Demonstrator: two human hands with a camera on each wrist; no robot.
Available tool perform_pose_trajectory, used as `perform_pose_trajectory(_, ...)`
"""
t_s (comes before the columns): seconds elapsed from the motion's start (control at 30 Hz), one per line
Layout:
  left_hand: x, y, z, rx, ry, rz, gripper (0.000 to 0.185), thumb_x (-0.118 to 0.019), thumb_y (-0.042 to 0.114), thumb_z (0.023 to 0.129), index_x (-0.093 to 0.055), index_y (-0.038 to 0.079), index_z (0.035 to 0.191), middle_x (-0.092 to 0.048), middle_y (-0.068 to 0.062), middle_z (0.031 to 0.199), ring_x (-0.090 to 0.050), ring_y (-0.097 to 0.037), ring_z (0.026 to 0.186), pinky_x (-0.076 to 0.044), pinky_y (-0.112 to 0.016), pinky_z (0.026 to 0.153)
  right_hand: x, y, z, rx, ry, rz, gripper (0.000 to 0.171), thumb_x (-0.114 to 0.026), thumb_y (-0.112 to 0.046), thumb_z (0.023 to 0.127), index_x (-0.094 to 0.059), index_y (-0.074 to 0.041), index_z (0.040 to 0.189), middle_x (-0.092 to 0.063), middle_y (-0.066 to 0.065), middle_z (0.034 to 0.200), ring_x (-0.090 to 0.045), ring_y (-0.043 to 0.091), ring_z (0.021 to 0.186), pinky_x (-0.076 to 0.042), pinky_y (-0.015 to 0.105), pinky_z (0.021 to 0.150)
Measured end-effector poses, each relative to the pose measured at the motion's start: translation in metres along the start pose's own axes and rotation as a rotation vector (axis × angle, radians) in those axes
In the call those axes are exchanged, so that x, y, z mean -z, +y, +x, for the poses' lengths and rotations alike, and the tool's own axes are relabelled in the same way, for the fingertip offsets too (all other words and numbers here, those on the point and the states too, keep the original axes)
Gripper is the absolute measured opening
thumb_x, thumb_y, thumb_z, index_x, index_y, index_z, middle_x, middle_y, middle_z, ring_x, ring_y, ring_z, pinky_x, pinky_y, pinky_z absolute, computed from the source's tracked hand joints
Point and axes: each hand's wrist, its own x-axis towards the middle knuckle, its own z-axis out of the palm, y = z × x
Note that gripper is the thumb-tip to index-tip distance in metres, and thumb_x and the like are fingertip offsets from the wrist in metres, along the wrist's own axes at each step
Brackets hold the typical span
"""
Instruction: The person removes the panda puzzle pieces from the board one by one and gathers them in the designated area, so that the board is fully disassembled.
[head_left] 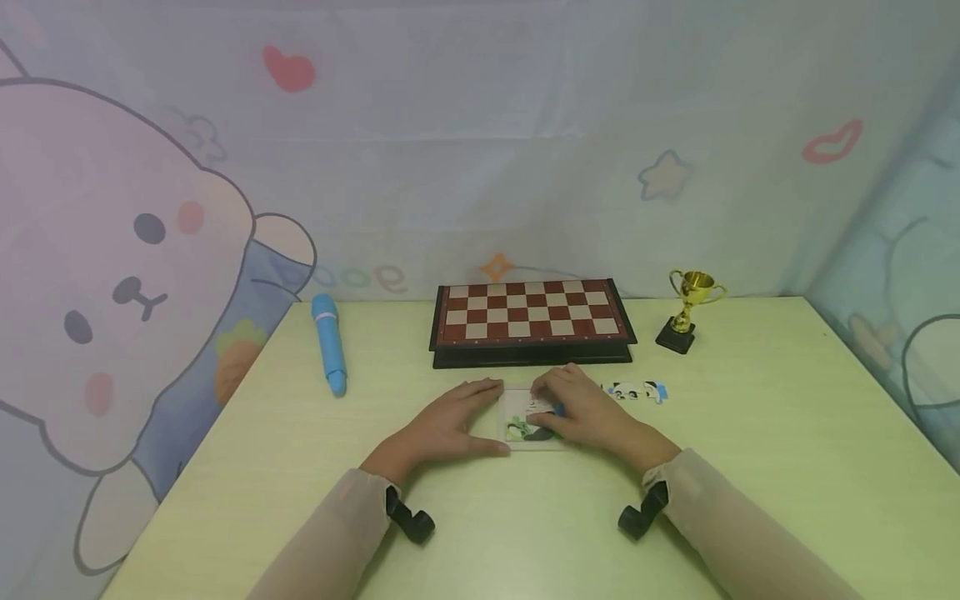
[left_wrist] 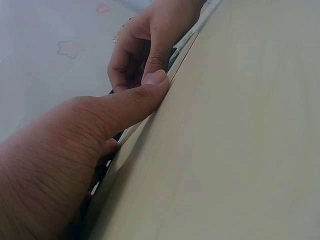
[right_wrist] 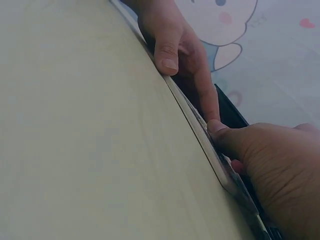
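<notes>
A small white puzzle tray [head_left: 517, 408] with a green-and-black picture lies flat at the table's centre, chessboard at 12 o'clock

Both hands lie just in front of the chessboard [head_left: 531, 321]: left hand [head_left: 450, 421] flat with fingers extended, right hand [head_left: 581, 412] beside it with fingers curled down, sleeved forearms angling inward

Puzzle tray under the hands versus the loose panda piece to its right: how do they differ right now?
The puzzle tray is a flat rectangular board, and both the left hand and the right hand rest on it; the panda piece is smaller and irregular in outline, and nobody touches it. The tray is largely covered by fingers, while the piece lies in full view. Both lie flat on the table, in front of the chessboard.
</notes>
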Motion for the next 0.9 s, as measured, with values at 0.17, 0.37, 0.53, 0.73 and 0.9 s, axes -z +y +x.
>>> perform_pose_trajectory(0.17,0.0007,0.0005,0.0004,-0.001,0.005,-0.006,0.101,-0.062,0.078,0.08,-0.036,0.019,0.158,-0.03,0.008,0.162,-0.026,-0.015,0.149,-0.027,-0.041,0.12,-0.0007,0.0015,-0.001,-0.017,-0.006,-0.033,0.039,-0.072,-0.048,0.091,-0.067,-0.016,0.113,-0.062,-0.003,0.114,-0.05,0.016,0.102,-0.049,0.038,0.091)
perform_pose_trajectory(0.37,0.0003,-0.0007,0.0009,0.0,0.009,0.003,0.101,-0.061,0.079,0.08,-0.036,0.019,0.158,-0.031,0.009,0.162,-0.026,-0.013,0.149,-0.027,-0.039,0.119,0.0002,0.001,-0.0001,-0.02,-0.018,-0.003,0.036,-0.073,-0.046,0.091,-0.065,-0.016,0.111,-0.061,-0.004,0.112,-0.049,0.015,0.102,-0.048,0.037,0.091)
perform_pose_trajectory(0.53,-0.0003,-0.0004,0.0004,0.004,0.001,-0.006,0.101,-0.061,0.079,0.08,-0.036,0.019,0.158,-0.03,0.009,0.162,-0.026,-0.014,0.149,-0.027,-0.04,0.119,0.0026,-0.0019,-0.0012,-0.032,-0.031,0.062,0.038,-0.074,-0.045,0.091,-0.061,-0.017,0.114,-0.061,-0.007,0.11,-0.049,0.013,0.1,-0.049,0.036,0.089)
perform_pose_trajectory(0.73,0.0001,0.0008,0.0007,-0.007,0.0,-0.001,0.101,-0.06,0.08,0.08,-0.036,0.019,0.158,-0.03,0.007,0.162,-0.026,-0.017,0.149,-0.028,-0.043,0.119,0.0049,-0.0041,-0.0021,-0.052,-0.038,0.129,0.039,-0.074,-0.043,0.091,-0.06,-0.019,0.118,-0.06,-0.009,0.107,-0.05,0.011,0.096,-0.051,0.035,0.085)
perform_pose_trajectory(0.9,0.0006,0.0019,0.0002,0.005,-0.002,0.0,0.101,-0.06,0.08,0.08,-0.036,0.02,0.158,-0.03,0.009,0.162,-0.026,-0.015,0.149,-0.028,-0.042,0.119,0.0053,-0.0037,-0.0017,0.007,-0.015,0.129,0.042,-0.076,-0.038,0.091,-0.065,-0.016,0.125,-0.064,-0.009,0.112,-0.049,0.01,0.097,-0.051,0.033,0.084)
